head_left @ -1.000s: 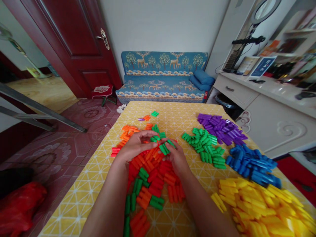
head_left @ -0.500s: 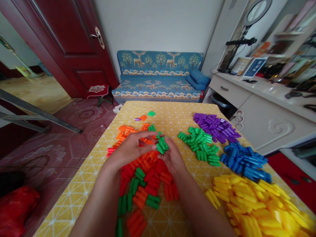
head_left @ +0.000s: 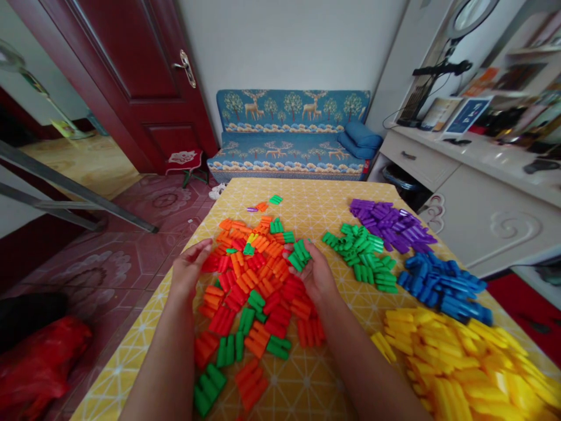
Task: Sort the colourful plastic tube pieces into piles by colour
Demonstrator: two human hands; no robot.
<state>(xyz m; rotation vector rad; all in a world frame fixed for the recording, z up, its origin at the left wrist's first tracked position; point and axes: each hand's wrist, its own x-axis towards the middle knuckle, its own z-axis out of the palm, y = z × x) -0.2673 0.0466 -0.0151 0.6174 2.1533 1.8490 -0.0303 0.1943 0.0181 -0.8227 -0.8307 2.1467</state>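
My right hand (head_left: pixel 319 272) is closed around a few green ribbed plastic blocks (head_left: pixel 300 255), held above the right side of a mixed pile. My left hand (head_left: pixel 189 269) is at the pile's left edge, fingers loosely bent and apart, with nothing visible in them; red blocks lie close to its fingertips. Between the hands spreads the mixed pile of orange blocks (head_left: pixel 267 248) and red blocks (head_left: pixel 277 318), with several green ones among them. A small yellow and green piece (head_left: pixel 250 244) lies on top of the pile.
Sorted heaps of green (head_left: pixel 362 254), purple (head_left: pixel 390 225), blue (head_left: pixel 442 286) and yellow blocks (head_left: pixel 464 362) lie along the right of the yellow-clothed table (head_left: pixel 307 389). A few loose pieces (head_left: pixel 262 206) lie near the far edge. Beyond stands a blue patterned sofa (head_left: pixel 289 140).
My left hand has left the green blocks and moved left to the pile's edge, uncovering its middle. My right hand still holds green blocks. The view has shifted slightly.
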